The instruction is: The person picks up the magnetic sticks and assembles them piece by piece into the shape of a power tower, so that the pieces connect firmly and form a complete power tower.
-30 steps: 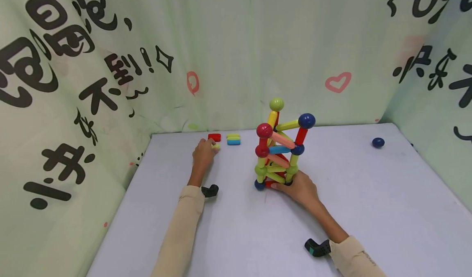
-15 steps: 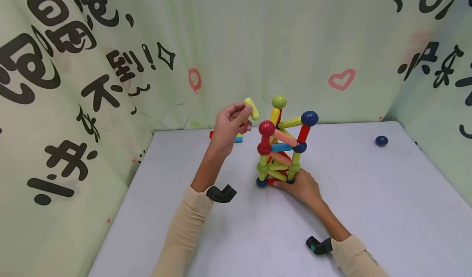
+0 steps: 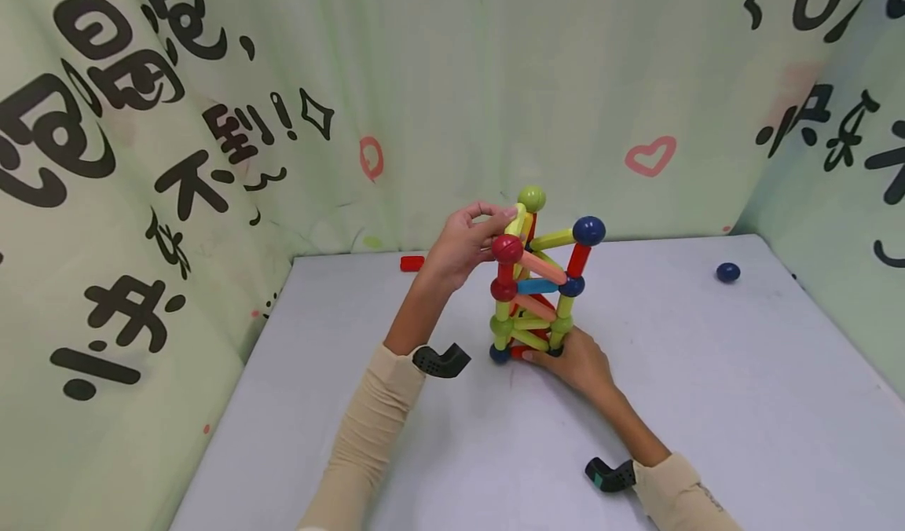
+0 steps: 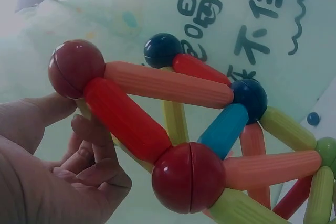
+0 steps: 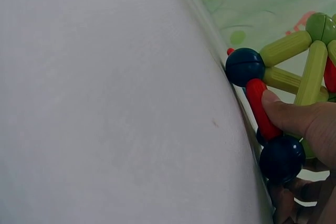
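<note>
A tower of magnetic sticks and balls stands on the table, its upper red ball point(image 3: 507, 248) and top green ball point(image 3: 532, 199) at the left side. My left hand point(image 3: 459, 247) pinches a pale yellow stick point(image 3: 518, 218) between thumb and fingers, its lower end right at that upper red ball. In the left wrist view most of the stick is hidden behind the red ball point(image 4: 77, 68). Low on the tower, my right hand point(image 3: 581, 362) grips the base. Its thumb lies along a red stick point(image 5: 261, 111) between two dark blue balls, the nearer ball point(image 5: 282, 159) beside the fingers.
On the white table point(image 3: 672, 374), a loose red stick point(image 3: 412, 264) lies near the back edge, left of the tower. A loose dark blue ball point(image 3: 727, 272) sits at the back right. A printed curtain point(image 3: 424, 107) hangs behind the table.
My left hand has picked the pale yellow stick up from the back left of the table and carried it right to the tower's top. My right hand has stayed at the base.
</note>
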Motion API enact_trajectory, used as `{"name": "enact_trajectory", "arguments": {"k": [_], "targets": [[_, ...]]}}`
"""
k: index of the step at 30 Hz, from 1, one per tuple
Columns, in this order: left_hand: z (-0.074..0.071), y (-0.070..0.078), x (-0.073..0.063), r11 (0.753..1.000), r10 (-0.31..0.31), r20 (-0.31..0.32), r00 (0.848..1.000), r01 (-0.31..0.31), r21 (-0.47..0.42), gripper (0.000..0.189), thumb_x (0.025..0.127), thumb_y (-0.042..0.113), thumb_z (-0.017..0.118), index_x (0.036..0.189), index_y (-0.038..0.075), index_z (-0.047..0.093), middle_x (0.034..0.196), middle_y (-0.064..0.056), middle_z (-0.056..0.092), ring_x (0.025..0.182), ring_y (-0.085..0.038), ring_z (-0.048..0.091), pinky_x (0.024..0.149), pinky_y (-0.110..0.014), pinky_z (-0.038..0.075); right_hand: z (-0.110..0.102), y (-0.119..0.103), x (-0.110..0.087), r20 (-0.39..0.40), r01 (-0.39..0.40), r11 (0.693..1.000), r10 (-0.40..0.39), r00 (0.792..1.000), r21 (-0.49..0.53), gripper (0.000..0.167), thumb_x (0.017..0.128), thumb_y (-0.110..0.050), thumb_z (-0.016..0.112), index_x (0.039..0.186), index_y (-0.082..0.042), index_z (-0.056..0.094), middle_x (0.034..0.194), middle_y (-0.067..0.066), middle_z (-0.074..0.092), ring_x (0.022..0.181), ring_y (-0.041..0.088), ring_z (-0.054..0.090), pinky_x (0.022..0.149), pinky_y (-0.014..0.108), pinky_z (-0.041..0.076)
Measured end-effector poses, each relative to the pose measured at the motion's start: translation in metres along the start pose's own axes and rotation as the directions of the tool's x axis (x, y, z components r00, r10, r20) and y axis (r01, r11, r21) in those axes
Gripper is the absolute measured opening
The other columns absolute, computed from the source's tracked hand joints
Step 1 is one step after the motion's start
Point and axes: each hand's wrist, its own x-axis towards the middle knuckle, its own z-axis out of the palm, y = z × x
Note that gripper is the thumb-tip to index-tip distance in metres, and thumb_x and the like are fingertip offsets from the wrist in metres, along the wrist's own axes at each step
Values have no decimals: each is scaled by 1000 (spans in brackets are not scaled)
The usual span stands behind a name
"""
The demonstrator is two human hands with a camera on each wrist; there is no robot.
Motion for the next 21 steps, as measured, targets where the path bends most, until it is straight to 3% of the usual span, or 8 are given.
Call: {"name": "enact_trajectory", "arguments": {"k": [7,13,18,20,21], "targets": [[0,-4,10,999,-27,18,999,27,-28,14,97,23,60,93,11,56,98,-8,63,83,-15,69,76,-25,57,3,1,0,-20,42,999,-42,999,31,70,80,-35,81,137,-13,48,120,16,68,109,33,64,90,53,52],[-2,-6,12,1000,-6,28,1000,5,27,18,98,27,59,91,11,56,95,-6,62,81,-14,67,79,-27,58,4,2,-1,-26,51,998,-50,998,41,71,80,-32,82,139,-14,48,121,16,68,110,33,64,90,53,52],[-13,-15,16,981,81,-78,994,-66,185,29,100,35,55,90,8,57,80,-4,59,68,-14,55,63,-21,49,4,2,-1,-30,52,998,-51,998,27,71,79,-32,82,138,-13,48,119,15,68,108,32,65,87,52,53],[-22,-25,22,945,127,-135,983,-79,317,28,100,34,55,93,7,59,81,-8,63,69,-16,56,63,-21,48,3,1,0,-30,47,999,-47,998,20,70,79,-32,82,138,-12,49,118,15,68,107,32,65,87,51,53],[-29,-32,26,916,146,-159,976,-72,394,26,100,32,56,96,6,60,84,-9,65,72,-17,58,65,-22,49,2,1,0,-27,44,999,-44,999,16,68,79,-32,82,136,-11,50,118,15,68,107,32,65,87,51,53]]}}
